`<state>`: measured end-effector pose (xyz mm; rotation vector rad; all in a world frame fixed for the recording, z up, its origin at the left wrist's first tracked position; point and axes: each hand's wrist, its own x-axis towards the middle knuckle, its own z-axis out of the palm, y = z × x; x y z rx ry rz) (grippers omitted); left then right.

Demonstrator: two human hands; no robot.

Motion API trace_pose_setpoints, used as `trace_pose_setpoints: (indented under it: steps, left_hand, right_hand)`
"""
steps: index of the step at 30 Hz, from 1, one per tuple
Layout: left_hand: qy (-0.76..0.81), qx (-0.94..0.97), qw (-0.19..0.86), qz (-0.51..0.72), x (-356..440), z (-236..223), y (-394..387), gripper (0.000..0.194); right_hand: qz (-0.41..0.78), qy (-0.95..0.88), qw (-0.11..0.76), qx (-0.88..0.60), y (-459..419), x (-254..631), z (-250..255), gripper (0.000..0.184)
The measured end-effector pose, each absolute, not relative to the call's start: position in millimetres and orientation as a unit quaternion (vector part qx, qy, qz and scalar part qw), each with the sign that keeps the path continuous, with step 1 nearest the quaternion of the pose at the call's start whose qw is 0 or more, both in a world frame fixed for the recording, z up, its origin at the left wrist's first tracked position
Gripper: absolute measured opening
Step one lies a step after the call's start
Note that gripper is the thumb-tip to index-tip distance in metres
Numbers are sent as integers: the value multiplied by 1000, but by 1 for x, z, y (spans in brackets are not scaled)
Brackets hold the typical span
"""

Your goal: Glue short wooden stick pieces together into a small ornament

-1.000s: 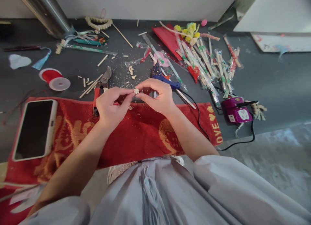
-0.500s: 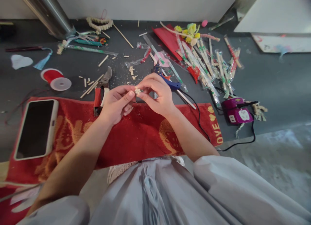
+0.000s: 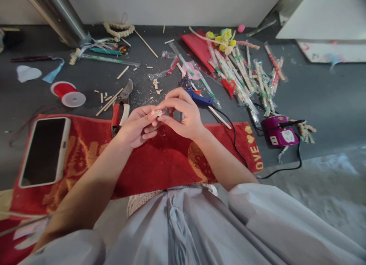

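A small, pale flower-shaped piece (image 3: 159, 113), seemingly made of round stick slices, is pinched at the fingertips of both hands. My left hand (image 3: 138, 126) grips it from the left, its thumb against the piece and the other fingers curled beneath. From the right, my right hand (image 3: 183, 114) holds it between thumb and forefinger. Both hands are above the edge of a red towel (image 3: 160, 162). Just left of my left hand lie pruning shears (image 3: 116, 120) with one red and one white handle. Behind my right hand is a blue glue gun (image 3: 201, 99), partly hidden by the fingers.
A phone (image 3: 42, 152) lies on the towel's left part. Behind it are a red spool of thread (image 3: 68, 94) and cut sticks (image 3: 110, 101). Wrapped chopsticks (image 3: 234, 78) are heaped at the back right, near a purple power socket (image 3: 279, 130) with a black cord.
My left fingers have shifted from a fingertip pinch to curling under the flower-shaped piece. The piece has turned and moved slightly down. A small bit seen on the towel earlier is no longer visible.
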<state>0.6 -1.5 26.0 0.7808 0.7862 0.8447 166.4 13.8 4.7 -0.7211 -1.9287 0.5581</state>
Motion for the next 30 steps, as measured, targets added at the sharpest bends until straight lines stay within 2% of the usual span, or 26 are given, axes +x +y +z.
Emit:
trace_pose_setpoints:
  steps: [9, 24, 30]
  left_hand:
    - [330, 373, 783, 372, -1, 24, -1, 43]
    - [332, 424, 753, 377, 0, 22, -1, 48]
    - [335, 394, 765, 384, 1, 23, -1, 44]
  right_hand:
    - [237, -792, 496, -265, 12, 164, 4, 21]
    - [211, -804, 483, -275, 12, 163, 4, 21]
    - [217, -781, 523, -263, 10, 161, 6, 13]
